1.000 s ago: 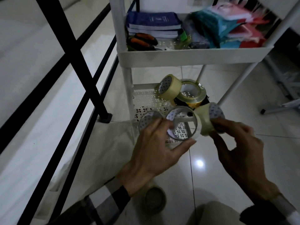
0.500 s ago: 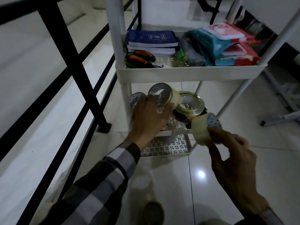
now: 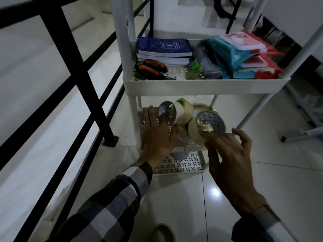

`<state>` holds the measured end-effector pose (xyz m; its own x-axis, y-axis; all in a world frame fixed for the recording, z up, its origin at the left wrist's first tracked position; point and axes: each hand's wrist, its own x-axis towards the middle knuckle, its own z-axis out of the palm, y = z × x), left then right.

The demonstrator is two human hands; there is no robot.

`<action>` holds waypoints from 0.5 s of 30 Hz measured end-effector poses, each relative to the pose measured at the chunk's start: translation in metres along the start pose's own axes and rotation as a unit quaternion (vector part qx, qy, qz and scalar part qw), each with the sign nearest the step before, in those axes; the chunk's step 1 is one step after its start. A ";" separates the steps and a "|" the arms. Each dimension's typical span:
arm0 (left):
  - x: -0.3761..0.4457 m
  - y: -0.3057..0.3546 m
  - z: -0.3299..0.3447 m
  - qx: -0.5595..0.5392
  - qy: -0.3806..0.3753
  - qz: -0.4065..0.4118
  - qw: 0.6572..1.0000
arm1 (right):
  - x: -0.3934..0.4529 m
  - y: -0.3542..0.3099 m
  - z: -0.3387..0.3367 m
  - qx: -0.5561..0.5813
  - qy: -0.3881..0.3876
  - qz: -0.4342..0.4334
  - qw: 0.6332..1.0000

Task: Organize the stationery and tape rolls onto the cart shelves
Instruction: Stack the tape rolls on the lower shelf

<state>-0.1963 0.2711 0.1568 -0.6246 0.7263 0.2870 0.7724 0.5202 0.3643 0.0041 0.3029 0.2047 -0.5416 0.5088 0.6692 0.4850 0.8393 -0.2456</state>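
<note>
Tape rolls [image 3: 176, 112] on white cart [image 3: 201, 86], tiled floor [image 3: 271, 180].

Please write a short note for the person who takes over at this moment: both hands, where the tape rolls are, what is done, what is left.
Left hand: on the middle shelf, its grip around a white tape roll.
Right hand: holds a cream tape roll at the same shelf's front edge, not released.
Done: books, scissors and pouches lie on the upper shelf.
Left: set down both rolls; one tape roll lies on the floor.

Tape rolls [image 3: 176, 114] crowding middle shelf [image 3: 192, 147] opening.
</note>
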 end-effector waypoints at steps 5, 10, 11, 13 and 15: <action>-0.009 0.001 -0.008 -0.078 0.053 0.021 0.995 | -0.003 0.001 0.008 0.000 0.000 0.003 1.000; -0.009 -0.007 0.001 -0.106 0.072 -0.019 0.992 | 0.000 0.002 0.012 -0.004 0.019 -0.008 1.000; -0.007 -0.009 0.003 -0.102 0.059 -0.038 0.992 | 0.002 0.002 0.013 -0.003 0.021 -0.011 1.000; -0.004 -0.012 0.014 -0.125 0.027 -0.097 0.987 | 0.008 0.002 0.015 0.005 0.022 -0.008 1.000; 0.000 -0.009 0.016 -0.217 0.006 -0.180 0.959 | 0.012 0.002 0.019 0.022 0.020 -0.001 1.000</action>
<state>-0.2019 0.2734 0.1398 -0.8458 0.5271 0.0827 0.3866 0.4986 0.7759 -0.0148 0.3142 0.1990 -0.5142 0.4996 0.6972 0.4533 0.8483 -0.2736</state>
